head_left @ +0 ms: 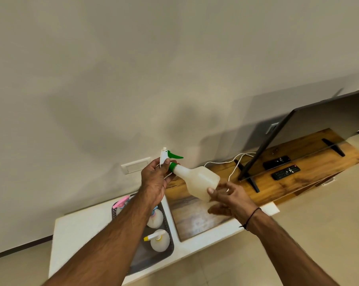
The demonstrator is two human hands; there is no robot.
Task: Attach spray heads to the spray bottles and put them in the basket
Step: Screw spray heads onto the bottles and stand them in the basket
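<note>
Left hand: raised above the counter, forearm running in from 7 o'clock, back of hand toward the camera, fingers curled round the white-and-green spray head at the collar; trigger pointing toward 3 o'clock.

Spray bottle: translucent white, held in the air near the middle of the view, tilted with neck toward 10 o'clock and base toward 4 o'clock. Green collar seated at the neck; whether fully screwed down, unclear from this angle.

Right hand: forearm entering from 5 o'clock, dark cord at the wrist, thumb and fingers clasped on the base of the bottle from below.

Basket: dark, on the white counter at 7 o'clock of the bottle, partly hidden by the left forearm. Contents: one bottle with a yellow-tipped head, one round bottle beside it, and a pink head at the far end.

Wooden shelf: at 3 o'clock of the bottle. On it: television on black feet, two black remotes, white cable.

Wall switch plate: at 9 o'clock of the spray head.
</note>
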